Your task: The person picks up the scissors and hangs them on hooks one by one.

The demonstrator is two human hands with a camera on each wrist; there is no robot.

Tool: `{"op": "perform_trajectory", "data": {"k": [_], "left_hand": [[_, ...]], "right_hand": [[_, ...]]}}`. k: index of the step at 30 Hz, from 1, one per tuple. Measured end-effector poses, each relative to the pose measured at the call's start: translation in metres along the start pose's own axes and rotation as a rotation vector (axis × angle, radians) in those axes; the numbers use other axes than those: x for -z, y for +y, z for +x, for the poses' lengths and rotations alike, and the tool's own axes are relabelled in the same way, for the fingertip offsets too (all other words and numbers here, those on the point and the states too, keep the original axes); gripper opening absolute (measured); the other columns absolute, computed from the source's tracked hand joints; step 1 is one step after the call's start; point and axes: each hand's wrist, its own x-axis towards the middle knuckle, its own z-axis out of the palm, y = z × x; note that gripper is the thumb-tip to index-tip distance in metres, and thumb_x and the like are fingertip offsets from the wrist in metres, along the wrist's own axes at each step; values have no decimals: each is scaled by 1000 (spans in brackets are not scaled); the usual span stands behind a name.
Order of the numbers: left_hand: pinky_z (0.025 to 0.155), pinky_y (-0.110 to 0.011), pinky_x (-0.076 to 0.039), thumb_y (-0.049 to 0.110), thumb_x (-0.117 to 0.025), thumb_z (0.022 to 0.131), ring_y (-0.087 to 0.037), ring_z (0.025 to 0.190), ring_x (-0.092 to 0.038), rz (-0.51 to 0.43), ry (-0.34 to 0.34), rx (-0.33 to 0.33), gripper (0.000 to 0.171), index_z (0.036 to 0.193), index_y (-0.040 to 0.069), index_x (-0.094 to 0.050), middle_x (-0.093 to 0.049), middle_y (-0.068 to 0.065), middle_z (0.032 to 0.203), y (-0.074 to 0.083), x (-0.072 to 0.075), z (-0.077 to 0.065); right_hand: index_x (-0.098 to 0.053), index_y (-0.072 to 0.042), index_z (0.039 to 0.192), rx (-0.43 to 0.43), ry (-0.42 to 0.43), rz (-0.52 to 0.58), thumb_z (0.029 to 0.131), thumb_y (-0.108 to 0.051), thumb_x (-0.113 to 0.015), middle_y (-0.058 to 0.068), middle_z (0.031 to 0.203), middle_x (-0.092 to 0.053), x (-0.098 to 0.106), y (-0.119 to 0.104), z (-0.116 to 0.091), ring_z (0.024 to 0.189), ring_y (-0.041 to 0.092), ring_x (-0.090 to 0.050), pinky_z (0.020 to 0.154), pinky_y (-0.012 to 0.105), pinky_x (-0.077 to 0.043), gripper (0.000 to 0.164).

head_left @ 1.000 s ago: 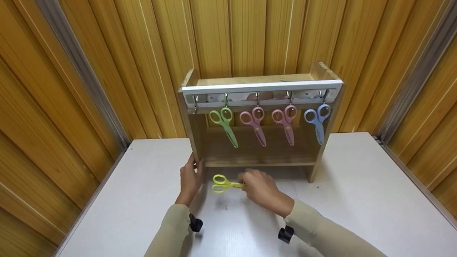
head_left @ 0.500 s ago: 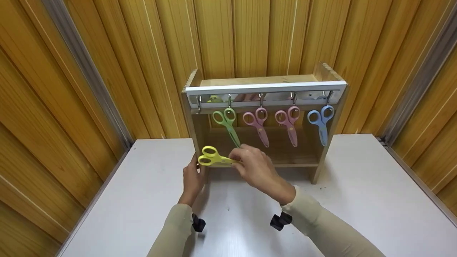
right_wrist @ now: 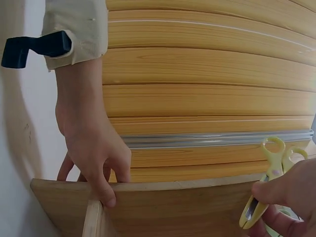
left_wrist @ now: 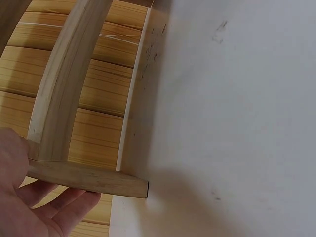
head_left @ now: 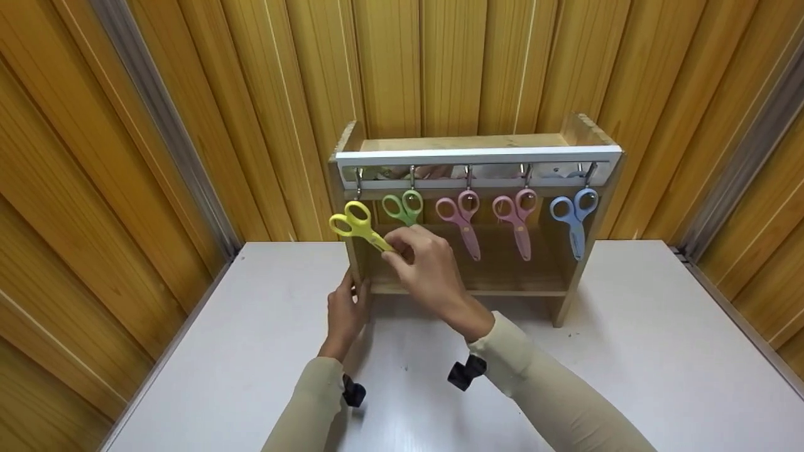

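My right hand (head_left: 430,270) pinches yellow scissors (head_left: 362,230) by the blade end, handle loops pointing up and left. The loops are just below the leftmost hook (head_left: 358,184) of the white rail (head_left: 440,154); contact cannot be told. Green scissors (head_left: 403,207) hang from the second hook, their blades partly behind my right hand. My left hand (head_left: 344,314) grips the left side panel of the small wooden shelf (head_left: 490,292) low down. In the right wrist view, its thumb lies on one face of the panel (right_wrist: 182,205) and its fingers on the other.
Two pink scissors (head_left: 466,227) (head_left: 520,226) and blue scissors (head_left: 575,223) hang from the hooks further right. The shelf stands on a white table (head_left: 270,339) in front of wood-patterned walls (head_left: 452,69). Metal rails (head_left: 182,138) run along the corners.
My right hand has lifted the yellow scissors from low in front of the shelf, up and left to the leftmost hook. My left hand has stayed on the side panel.
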Motion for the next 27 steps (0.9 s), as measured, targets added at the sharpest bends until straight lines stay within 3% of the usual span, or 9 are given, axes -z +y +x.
{"op": "perform_trajectory", "data": {"k": [5,10,17,27], "left_hand": [[86,-43,-56,20,-57,100,-27,105,-67,1,-2,-23,48,146,10,-45,-63,-12,129,1,-2,0],[85,-43,-56,18,-57,100,-27,104,-67,0,4,-40,48,145,8,-45,-63,-13,128,2,-4,0],[84,-42,-57,19,-57,100,-27,102,-68,37,18,-34,47,144,7,-46,-64,-14,126,2,-4,0],[87,-42,-56,19,-57,100,-27,106,-67,20,15,-10,47,145,8,-46,-63,-13,128,3,-1,0]], "right_hand": [[-73,-13,93,-35,23,22,84,-13,-77,-4,80,-63,-5,0,5,75,27,-64,65,29,-48,10],[-74,-13,93,-73,48,15,83,-12,-77,-5,78,-65,-11,0,7,73,21,-65,64,28,-50,10],[-73,-11,90,-84,57,-6,81,-12,-77,-3,77,-67,-17,1,9,73,24,-66,63,32,-49,10],[-73,-10,90,-94,63,-5,82,-12,-77,-2,76,-67,-22,0,7,72,25,-66,61,34,-49,9]]}}
